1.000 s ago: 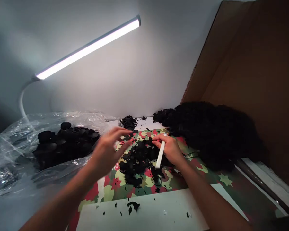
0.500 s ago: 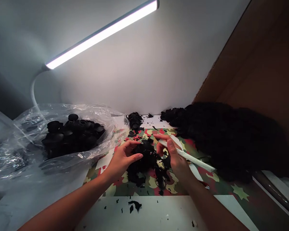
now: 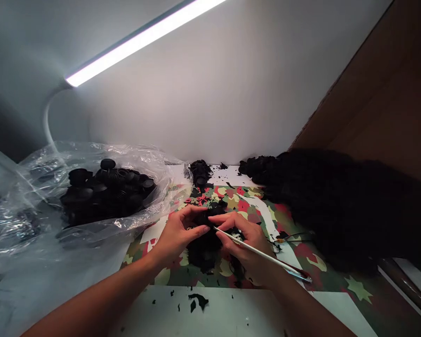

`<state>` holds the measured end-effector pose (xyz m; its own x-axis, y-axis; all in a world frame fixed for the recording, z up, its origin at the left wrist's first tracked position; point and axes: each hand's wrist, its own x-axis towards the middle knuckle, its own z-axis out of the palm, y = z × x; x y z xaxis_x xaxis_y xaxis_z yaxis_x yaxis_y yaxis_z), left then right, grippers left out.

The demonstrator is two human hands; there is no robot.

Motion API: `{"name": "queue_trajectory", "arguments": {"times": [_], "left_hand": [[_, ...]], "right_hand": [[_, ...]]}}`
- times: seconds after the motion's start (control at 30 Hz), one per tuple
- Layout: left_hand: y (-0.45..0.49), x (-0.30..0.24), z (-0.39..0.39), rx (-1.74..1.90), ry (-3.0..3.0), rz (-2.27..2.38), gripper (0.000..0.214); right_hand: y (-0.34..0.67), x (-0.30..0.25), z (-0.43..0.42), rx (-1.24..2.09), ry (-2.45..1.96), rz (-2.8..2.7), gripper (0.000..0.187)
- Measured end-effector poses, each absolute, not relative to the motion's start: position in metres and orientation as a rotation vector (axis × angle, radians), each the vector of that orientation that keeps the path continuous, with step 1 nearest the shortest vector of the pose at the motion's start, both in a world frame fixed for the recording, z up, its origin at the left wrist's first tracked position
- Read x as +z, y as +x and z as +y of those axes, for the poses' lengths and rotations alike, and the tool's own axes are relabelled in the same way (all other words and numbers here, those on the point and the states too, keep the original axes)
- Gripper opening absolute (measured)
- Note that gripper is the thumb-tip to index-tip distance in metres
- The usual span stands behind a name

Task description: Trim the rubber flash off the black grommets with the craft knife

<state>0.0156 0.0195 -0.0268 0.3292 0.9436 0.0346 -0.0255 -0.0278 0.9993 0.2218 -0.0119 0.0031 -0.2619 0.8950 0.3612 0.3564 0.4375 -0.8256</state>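
My left hand (image 3: 177,234) curls its thumb and fingers around a small black rubber piece (image 3: 202,219), which looks ribbed and is partly hidden by the fingers. From the right, my right hand (image 3: 247,241) grips a slim white stick-like tool (image 3: 259,252). The tool's thin front end points at the black piece, and its shiny rear end rests over the wrist. My right fingertips are close to the piece; whether they touch it I cannot tell. Below both hands lies a heap of black rubber scraps (image 3: 201,255) on a camouflage-patterned sheet (image 3: 171,276).
On the left, a clear plastic bag (image 3: 168,182) holds several black round ribbed parts (image 3: 108,192). A large black pile (image 3: 337,206) fills the right side beside a cardboard panel (image 3: 382,93). A lit lamp (image 3: 143,42) hangs above. Black bits (image 3: 199,301) lie on the near white surface.
My right hand has moved left and down to meet my left hand, turning the white tool so its tip points at the black piece. The view has shifted slightly.
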Motion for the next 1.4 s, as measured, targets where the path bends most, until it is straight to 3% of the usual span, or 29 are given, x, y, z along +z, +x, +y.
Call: {"name": "queue_trajectory", "arguments": {"times": [0.17, 0.33, 0.43, 0.53, 0.7, 0.97, 1.4], "left_hand": [[0.015, -0.028, 0.019, 0.984, 1.373, 0.940, 0.041], [0.017, -0.022, 0.013, 1.021, 1.414, 0.882, 0.050], [0.018, -0.018, 0.010, 1.025, 1.386, 0.851, 0.062], [0.019, -0.020, 0.010, 0.992, 1.306, 0.891, 0.061], [0.021, -0.030, 0.014, 0.896, 1.247, 0.763, 0.051], [0.026, -0.036, 0.017, 0.938, 1.042, 0.675, 0.030], [0.025, -0.032, 0.018, 0.974, 0.967, 0.726, 0.039]], "right_hand": [[0.221, -0.003, -0.011, 0.657, -1.045, -1.941, 0.011], [0.219, -0.015, -0.002, 0.051, -0.954, -2.022, 0.014], [0.228, -0.017, 0.008, -0.228, -1.217, -1.946, 0.013], [0.238, -0.015, 0.014, -0.268, -1.490, -1.935, 0.014], [0.244, -0.010, 0.018, -0.082, -1.651, -1.833, 0.020], [0.236, -0.011, 0.011, 0.884, -1.215, -1.605, 0.027], [0.227, -0.004, -0.004, 0.992, -1.032, -1.623, 0.020]]}}
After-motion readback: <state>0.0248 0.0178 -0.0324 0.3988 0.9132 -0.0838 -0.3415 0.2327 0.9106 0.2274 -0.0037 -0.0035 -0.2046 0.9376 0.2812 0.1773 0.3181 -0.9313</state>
